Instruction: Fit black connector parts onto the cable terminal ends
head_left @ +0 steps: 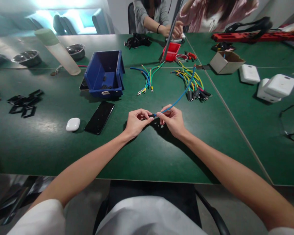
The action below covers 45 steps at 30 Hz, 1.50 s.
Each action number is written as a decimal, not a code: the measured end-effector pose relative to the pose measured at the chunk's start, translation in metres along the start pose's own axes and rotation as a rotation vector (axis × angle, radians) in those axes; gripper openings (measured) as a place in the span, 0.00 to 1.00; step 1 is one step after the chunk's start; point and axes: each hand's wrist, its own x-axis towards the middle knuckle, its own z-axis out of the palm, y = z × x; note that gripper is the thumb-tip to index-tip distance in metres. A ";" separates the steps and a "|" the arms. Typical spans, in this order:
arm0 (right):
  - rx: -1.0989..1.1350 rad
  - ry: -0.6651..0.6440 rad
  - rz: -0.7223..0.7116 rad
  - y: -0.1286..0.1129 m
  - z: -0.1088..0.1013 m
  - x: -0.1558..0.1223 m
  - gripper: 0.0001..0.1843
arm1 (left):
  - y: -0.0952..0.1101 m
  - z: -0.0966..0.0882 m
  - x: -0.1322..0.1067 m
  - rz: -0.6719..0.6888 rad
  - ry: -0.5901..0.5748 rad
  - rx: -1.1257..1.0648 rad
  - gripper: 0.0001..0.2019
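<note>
Between finger and thumb, my left hand (137, 122) pinches a small black sleeve (152, 116) at the near end of a blue wire (180, 99). My right hand (172, 120) grips the wire just beside that sleeve. From there the wire curves up and right, its far tip over a pile of yellow, green and blue wires (193, 78) with black sleeves on their ends. A smaller bundle of green and blue wires (150, 77) with bare metal terminals lies ahead of my hands. The blue bin (105, 91) stands to the left, with small black pieces inside.
A black phone (99, 118) and a white earbud case (73, 124) lie left of my hands. Black frames (26, 102) are farther left. A bottle (60, 54), a metal post (170, 36), a cardboard box (226, 62) and white blocks (276, 87) stand around. Two people sit opposite.
</note>
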 end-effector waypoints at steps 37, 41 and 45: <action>-0.016 0.019 0.005 0.002 -0.004 0.001 0.21 | 0.002 -0.006 0.003 -0.072 -0.098 -0.088 0.03; -0.020 0.017 0.012 0.002 -0.004 0.001 0.21 | 0.001 -0.006 0.003 -0.074 -0.094 -0.063 0.04; -0.025 0.016 0.003 0.003 -0.004 0.001 0.20 | 0.001 -0.006 0.003 -0.076 -0.097 -0.027 0.04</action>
